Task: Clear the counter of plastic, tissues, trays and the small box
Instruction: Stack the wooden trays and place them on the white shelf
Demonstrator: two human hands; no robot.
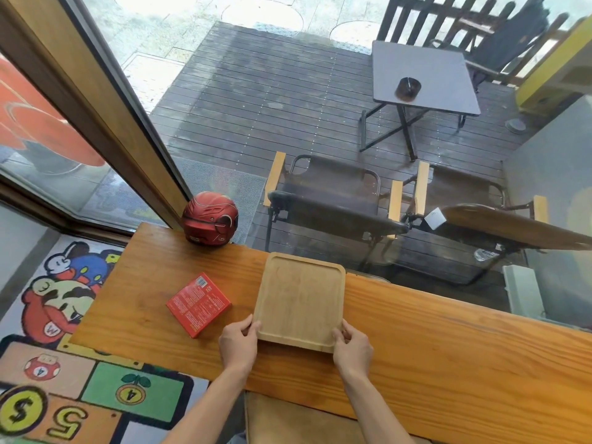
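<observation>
A pale wooden tray [299,299] lies on the orange-brown wooden counter [448,354], its near edge slightly raised. My left hand [238,342] grips the tray's near left corner, thumb on top of the rim. My right hand [352,349] grips the near right corner the same way. The tray holds nothing. A small red box [198,303] lies flat on the counter just left of the tray, apart from both hands.
A red helmet [210,218] stands at the counter's far left corner against the window. A stool seat [288,421] sits below the counter's near edge. Beyond the glass are chairs and a table. A patterned rug [64,379] covers the floor at left.
</observation>
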